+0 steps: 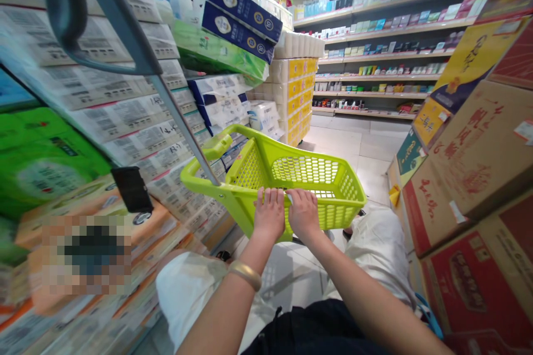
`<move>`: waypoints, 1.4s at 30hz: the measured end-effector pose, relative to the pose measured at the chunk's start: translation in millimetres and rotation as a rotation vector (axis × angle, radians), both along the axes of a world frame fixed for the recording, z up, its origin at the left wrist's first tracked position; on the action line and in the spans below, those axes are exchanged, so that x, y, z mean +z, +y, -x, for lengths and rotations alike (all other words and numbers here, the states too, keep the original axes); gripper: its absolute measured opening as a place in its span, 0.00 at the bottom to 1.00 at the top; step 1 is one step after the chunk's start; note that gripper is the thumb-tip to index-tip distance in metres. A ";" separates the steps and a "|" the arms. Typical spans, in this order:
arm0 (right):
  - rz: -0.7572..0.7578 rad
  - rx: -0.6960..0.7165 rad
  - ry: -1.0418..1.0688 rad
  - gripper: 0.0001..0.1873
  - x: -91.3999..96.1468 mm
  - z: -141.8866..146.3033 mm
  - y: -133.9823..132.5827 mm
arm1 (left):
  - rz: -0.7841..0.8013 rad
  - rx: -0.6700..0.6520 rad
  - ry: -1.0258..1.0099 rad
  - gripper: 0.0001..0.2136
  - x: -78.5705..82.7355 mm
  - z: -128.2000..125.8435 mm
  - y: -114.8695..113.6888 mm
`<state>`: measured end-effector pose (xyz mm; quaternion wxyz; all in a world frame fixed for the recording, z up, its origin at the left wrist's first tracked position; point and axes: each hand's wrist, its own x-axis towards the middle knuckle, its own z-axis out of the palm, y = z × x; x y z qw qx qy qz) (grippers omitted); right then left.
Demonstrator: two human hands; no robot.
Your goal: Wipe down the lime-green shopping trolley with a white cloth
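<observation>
A lime-green shopping basket [339, 212] with mesh walls stands before my knees, its visible inside showing no goods. On its near rim lies my left hand [270, 213], fingers curled over the edge. My right hand [305, 213] grips the same rim just beside it, also with bent fingers. A small white bit shows by the right hand's fingers; I cannot tell what it is. The basket's grey pull handle [120, 22] rises on a metal rod to the upper left. A gold-coloured bangle [245, 275] circles my left wrist.
Stacked tissue packs [125, 86] rise on the left, with a black flat object [132, 189] on orange packs [166, 227]. Cardboard cartons [478, 138] line the right. Tiled floor [370, 147] leads to stocked shelves [383, 82] at the back.
</observation>
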<state>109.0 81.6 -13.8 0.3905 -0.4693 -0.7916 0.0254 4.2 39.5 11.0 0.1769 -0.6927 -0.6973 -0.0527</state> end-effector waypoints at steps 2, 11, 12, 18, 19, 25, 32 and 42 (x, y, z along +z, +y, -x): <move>-0.010 0.012 -0.014 0.20 -1.5 -5.3 1.7 | 0.009 -0.008 0.000 0.26 0.4 2.8 0.4; 0.004 -0.092 -0.051 0.20 -7.8 -36.4 10.6 | 0.033 0.000 -0.020 0.29 0.3 1.9 3.9; 0.009 -0.087 -0.045 0.19 -6.4 -31.0 10.1 | 0.035 0.000 -0.021 0.29 0.4 1.2 4.1; 0.014 0.011 -0.015 0.19 1.3 1.6 6.9 | 0.043 -0.012 -0.026 0.28 1.5 1.5 4.5; 0.011 0.018 -0.017 0.19 1.0 1.4 7.5 | 0.045 -0.016 -0.027 0.28 1.7 2.2 4.7; -0.021 -0.043 -0.057 0.21 -10.6 -29.3 20.0 | 0.059 -0.038 -0.038 0.32 1.6 4.0 7.2; -0.010 -0.088 -0.001 0.20 -9.4 -21.8 19.8 | 0.061 -0.029 -0.049 0.31 1.1 -0.4 9.5; -0.052 -0.019 -0.039 0.21 -13.3 -25.9 21.1 | 0.071 -0.032 -0.053 0.31 2.0 1.7 11.4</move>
